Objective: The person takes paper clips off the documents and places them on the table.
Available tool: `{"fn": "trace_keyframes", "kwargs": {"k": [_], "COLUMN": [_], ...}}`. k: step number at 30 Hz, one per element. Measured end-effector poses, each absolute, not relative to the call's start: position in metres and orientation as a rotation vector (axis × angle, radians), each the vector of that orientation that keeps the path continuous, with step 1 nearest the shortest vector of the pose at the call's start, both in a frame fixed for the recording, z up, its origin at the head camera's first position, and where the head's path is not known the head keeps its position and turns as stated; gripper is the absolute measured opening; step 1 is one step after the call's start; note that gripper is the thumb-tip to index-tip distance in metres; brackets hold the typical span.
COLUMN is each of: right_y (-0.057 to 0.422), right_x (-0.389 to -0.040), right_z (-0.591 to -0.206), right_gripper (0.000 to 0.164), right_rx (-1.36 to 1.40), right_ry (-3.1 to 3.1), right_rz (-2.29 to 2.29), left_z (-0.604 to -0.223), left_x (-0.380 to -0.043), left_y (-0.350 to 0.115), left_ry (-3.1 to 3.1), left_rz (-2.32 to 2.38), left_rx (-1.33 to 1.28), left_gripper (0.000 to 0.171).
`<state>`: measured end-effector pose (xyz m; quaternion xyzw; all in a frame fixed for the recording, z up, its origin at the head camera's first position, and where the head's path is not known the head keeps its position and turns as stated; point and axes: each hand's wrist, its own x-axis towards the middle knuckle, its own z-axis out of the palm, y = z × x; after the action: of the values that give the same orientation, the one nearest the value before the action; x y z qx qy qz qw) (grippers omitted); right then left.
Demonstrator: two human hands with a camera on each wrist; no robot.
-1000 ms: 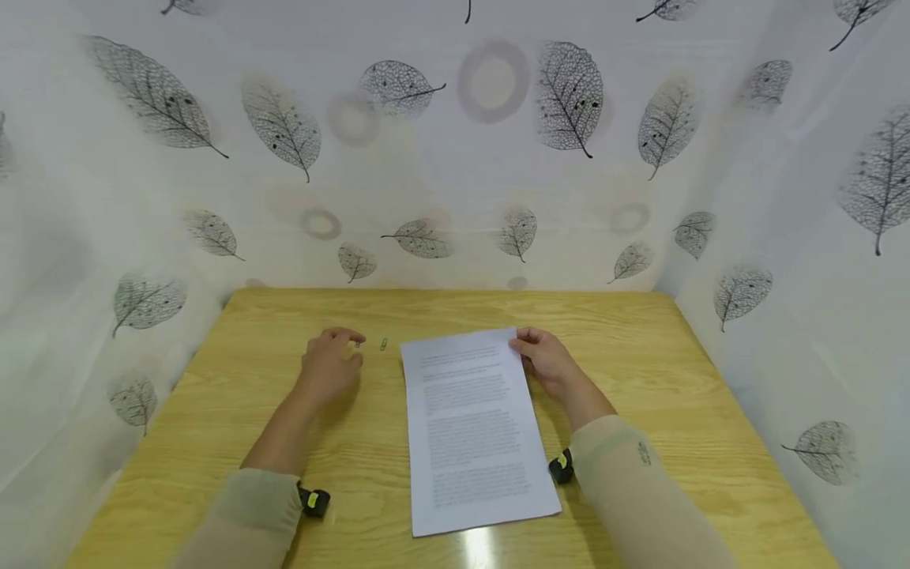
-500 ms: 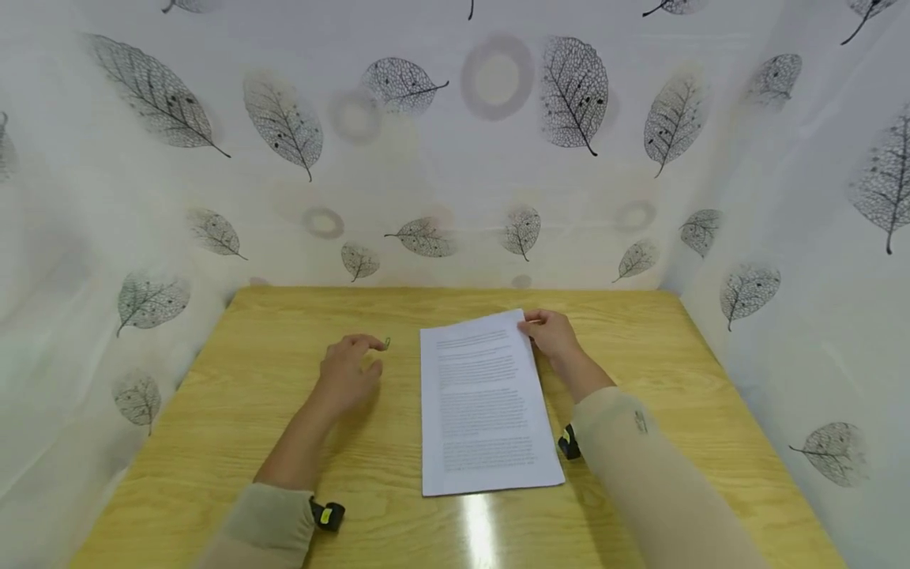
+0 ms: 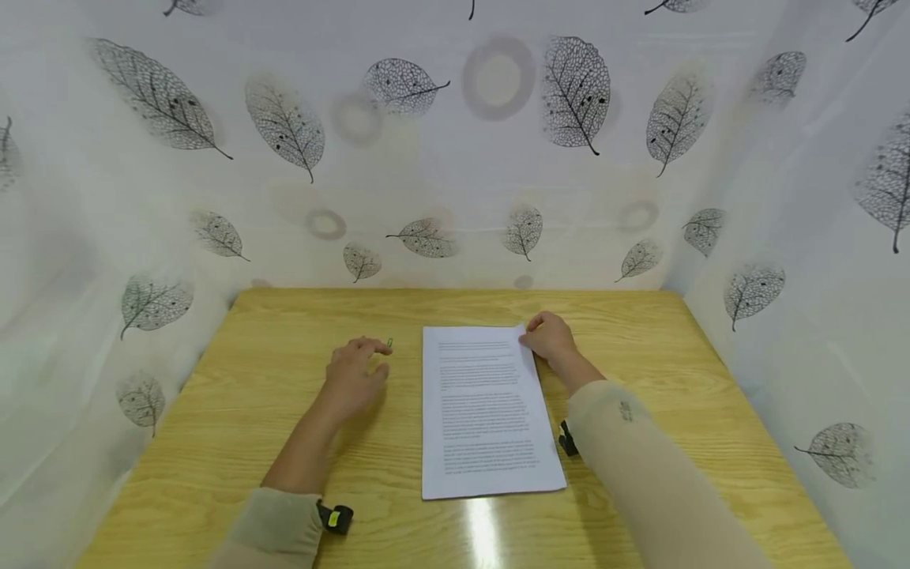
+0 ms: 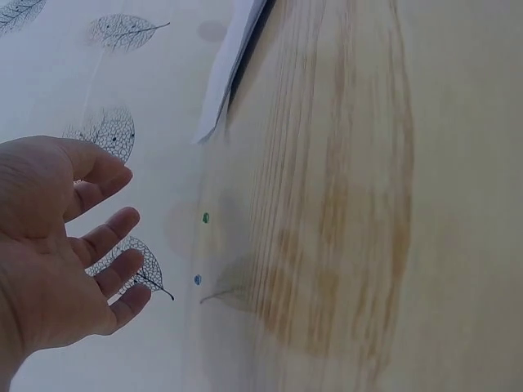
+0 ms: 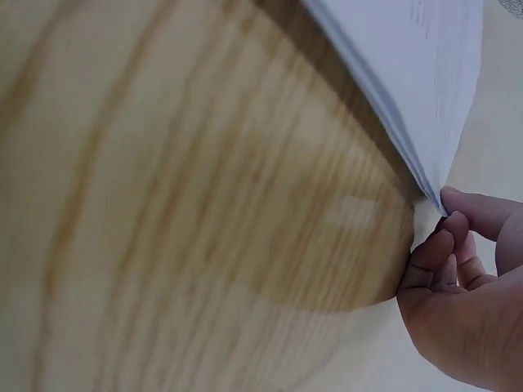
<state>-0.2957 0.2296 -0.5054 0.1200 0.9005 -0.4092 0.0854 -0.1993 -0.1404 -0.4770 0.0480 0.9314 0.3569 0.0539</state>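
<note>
A stack of printed paper sheets [image 3: 483, 411] lies on the wooden table. My right hand [image 3: 550, 338] pinches its far right corner between thumb and fingers; in the right wrist view the corner of the stack [image 5: 392, 106] is lifted off the table. To the left of the stack, my left hand [image 3: 355, 378] hovers with loosely bent fingers and nothing in its grasp. A green paper clip [image 3: 389, 343] shows just past its fingertips. In the left wrist view, that green clip [image 4: 206, 218] and a blue clip [image 4: 198, 280] lie apart; the blue one is hidden in the head view.
The wooden table [image 3: 640, 356] is bordered at the back and sides by a white curtain [image 3: 455, 174] printed with leaves. A small black wrist camera [image 3: 337, 519] sits by the left sleeve, another [image 3: 567, 438] by the right sleeve.
The paper stack has shifted away from me and slightly right with my right hand, and its raised corner has lowered. My left hand has moved right, now covering the blue clip in the head view.
</note>
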Motion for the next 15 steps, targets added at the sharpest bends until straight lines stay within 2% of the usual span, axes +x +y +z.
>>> {"fn": "trace_keyframes", "kwargs": {"k": [8, 15], "right_y": [0.224, 0.216], "right_x": [-0.293, -0.286], "right_z": [-0.499, -0.495], "right_gripper": [0.009, 0.018], "right_rx": [0.233, 0.045], "right_ry": [2.811, 2.947], "right_rz": [-0.945, -0.669], "left_z": [-0.479, -0.478], "left_x": [-0.199, -0.198], "left_y": [-0.138, -0.136], "left_ry": [2.814, 2.822], "left_rz": [1.111, 1.107], "left_rx": [0.143, 0.134], "left_gripper": [0.033, 0.032]}}
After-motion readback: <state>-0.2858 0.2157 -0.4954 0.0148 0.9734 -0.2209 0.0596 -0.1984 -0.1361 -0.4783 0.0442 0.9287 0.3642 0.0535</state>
